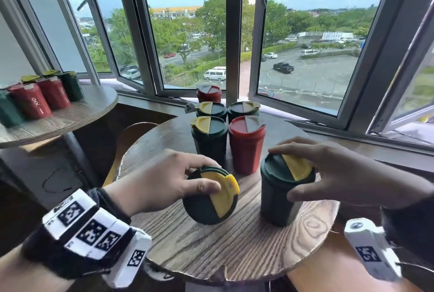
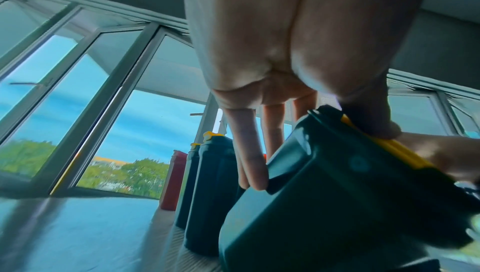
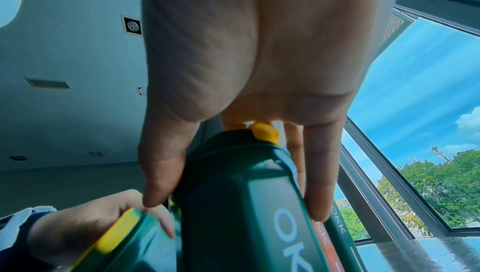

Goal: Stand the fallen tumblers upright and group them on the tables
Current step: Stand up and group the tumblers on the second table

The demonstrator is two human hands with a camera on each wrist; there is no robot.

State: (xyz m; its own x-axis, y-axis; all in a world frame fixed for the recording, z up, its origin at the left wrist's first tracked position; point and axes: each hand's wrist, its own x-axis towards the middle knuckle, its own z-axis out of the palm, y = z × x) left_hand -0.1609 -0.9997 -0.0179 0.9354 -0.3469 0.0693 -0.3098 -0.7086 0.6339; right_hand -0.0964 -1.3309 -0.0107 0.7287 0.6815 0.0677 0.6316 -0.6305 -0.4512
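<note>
My left hand [image 1: 206, 175] grips a dark green tumbler with a yellow lid flap [image 1: 206, 209] by its lid rim. This tumbler is tilted, lid towards me. The left wrist view shows the thumb on the lid and the fingers [image 2: 249, 163] on the tilted tumbler's [image 2: 337, 194] side. My right hand [image 1: 283, 172] holds a second green tumbler [image 1: 277, 207] round its lid; it stands upright on the round wooden table [image 1: 234, 249]. In the right wrist view, thumb and fingers [image 3: 319, 194] straddle this tumbler [image 3: 246, 204]. Behind them, several green and red tumblers [image 1: 246, 144] stand upright together.
A second round table [image 1: 77, 115] at the left carries several red and green tumblers [image 1: 30, 104]. Open windows [image 1: 187, 33] and a sill run behind both tables. A wooden chair back [image 1: 131, 136] shows between the tables. Bare wood lies near the front edge.
</note>
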